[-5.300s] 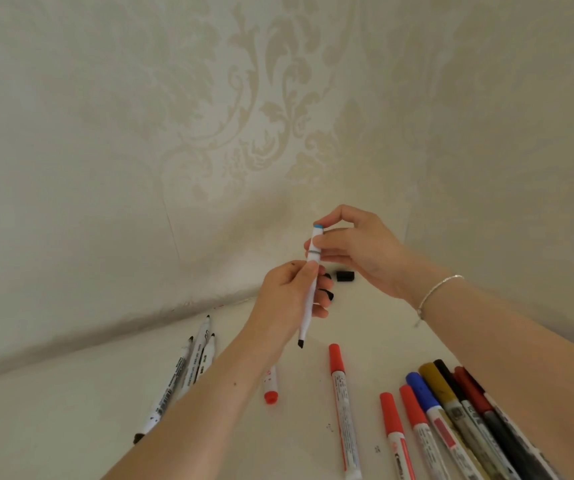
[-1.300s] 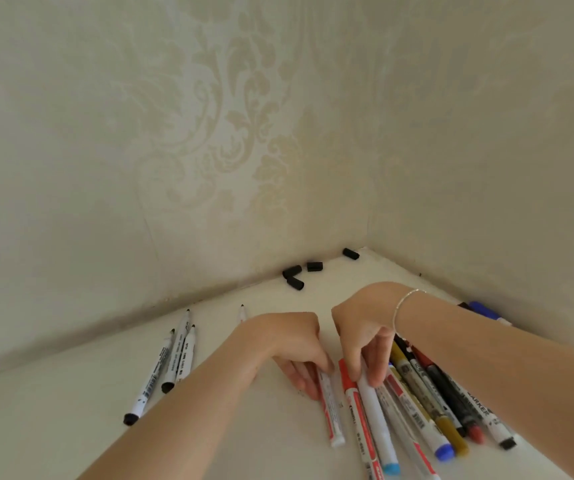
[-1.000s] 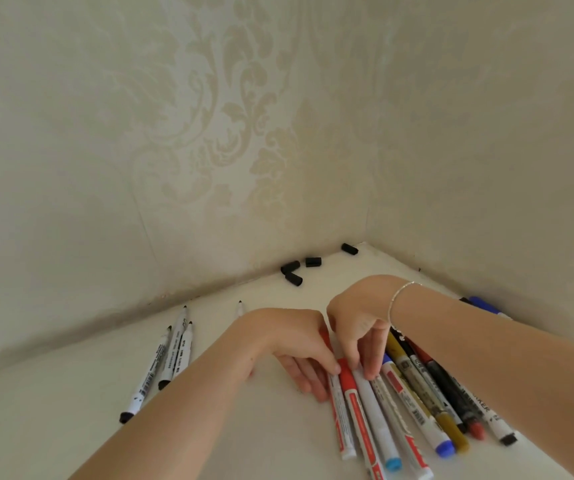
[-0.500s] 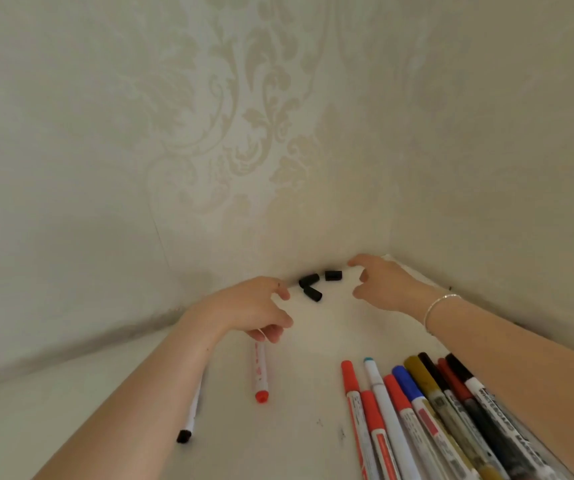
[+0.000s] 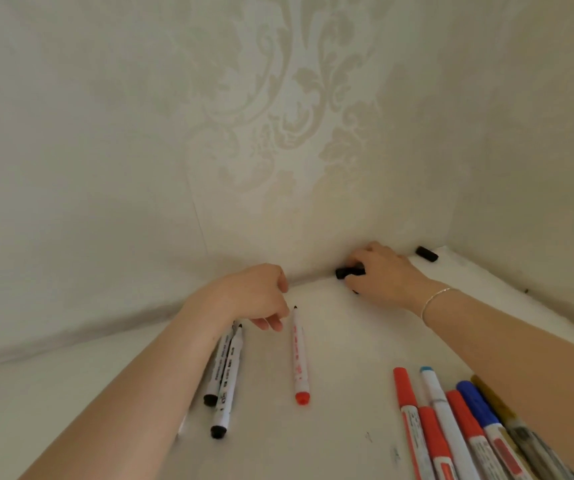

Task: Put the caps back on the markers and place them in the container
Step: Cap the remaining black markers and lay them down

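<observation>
My right hand point(image 5: 384, 273) rests at the back wall with its fingers closed around a black cap point(image 5: 347, 272). My left hand point(image 5: 256, 294) hovers with curled fingers just left of the tip of an uncapped white marker with a red end point(image 5: 298, 358); it holds nothing that I can see. Two uncapped black-ended markers point(image 5: 227, 375) lie under my left forearm. Another black cap point(image 5: 427, 253) lies in the far right corner. No container is in view.
A row of capped markers point(image 5: 451, 424) in red, blue and yellow lies at the lower right, partly under my right forearm. Patterned cream walls close the white tabletop point(image 5: 330, 445) at the back and on the right.
My right hand has reached to the black caps at the wall and closed on one. My left hand has moved to the uncapped marker's tip. The camera has shifted, so more markers show on the left.
</observation>
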Tool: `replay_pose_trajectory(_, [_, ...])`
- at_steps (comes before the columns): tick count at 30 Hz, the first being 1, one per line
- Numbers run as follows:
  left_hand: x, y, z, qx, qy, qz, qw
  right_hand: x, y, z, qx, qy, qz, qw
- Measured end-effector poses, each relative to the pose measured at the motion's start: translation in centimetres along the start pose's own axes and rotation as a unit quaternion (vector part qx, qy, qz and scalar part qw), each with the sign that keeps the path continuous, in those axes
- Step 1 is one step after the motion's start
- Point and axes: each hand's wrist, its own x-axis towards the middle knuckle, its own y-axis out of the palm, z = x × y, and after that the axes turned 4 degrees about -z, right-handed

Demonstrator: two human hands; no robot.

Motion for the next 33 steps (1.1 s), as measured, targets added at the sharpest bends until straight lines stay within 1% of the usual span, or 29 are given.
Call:
replay_pose_trajectory(3, [-0.2, -0.1, 0.1, 0.006, -0.005, 0.018, 1.000, 0.5, 0.2, 0.3, 0.026, -0.010, 0.006, 1.000])
replay_pose_trajectory(7, [-0.4, 0.0, 0.2, 0.006, -0.009, 0.042, 0.999, 0.6, 0.5, 0.5, 0.046, -0.028, 0.032, 0.998])
replay_pose_trajectory(11, [-0.3, 0.3, 0.7, 0.003, -0.013, 0.053, 0.998, -0.1, 0.8, 1.5, 0.085, -0.072, 0.033, 0.993])
replay_pose_trajectory(14, [-0.4, 0.3, 1.0, 0.005, -0.023, 0.066, 0.998, -1.1, 0.7, 2.7, 0.114, -0.095, 0.053, 0.988])
replay_pose_trajectory(18, [-0.6, 1.0, 1.1, -0.007, -0.035, 0.090, 0.995, -1.9, 0.7, 3.9, 0.126, -0.080, 0.103, 0.983])
replay_pose_trajectory(21, [-0.6, 1.7, 1.0, -0.011, -0.035, 0.078, 0.996, -2.3, 0.6, 4.4, 0.110, -0.069, 0.121, 0.984])
replay_pose_trajectory(26, [-0.8, 2.0, 0.7, -0.016, -0.040, 0.073, 0.996, -2.6, -0.2, 4.8, 0.124, -0.004, 0.158, 0.980])
replay_pose_trajectory(27, [-0.8, 1.9, 0.6, -0.019, -0.042, 0.064, 0.997, -2.5, -0.3, 4.8, 0.125, 0.008, 0.154, 0.980])
replay_pose_trajectory(29, [-0.8, 1.2, 0.7, -0.024, -0.047, 0.039, 0.998, -2.0, -0.4, 4.5, 0.129, 0.035, 0.114, 0.984])
replay_pose_trajectory(31, [-0.9, 0.5, 0.9, -0.025, -0.047, 0.023, 0.998, -1.1, -0.4, 3.5, 0.103, 0.070, 0.038, 0.992])
replay_pose_trajectory(33, [-0.9, 0.0, 1.3, -0.018, -0.039, 0.018, 0.999, -0.4, -0.9, 2.2, 0.038, 0.113, -0.031, 0.992])
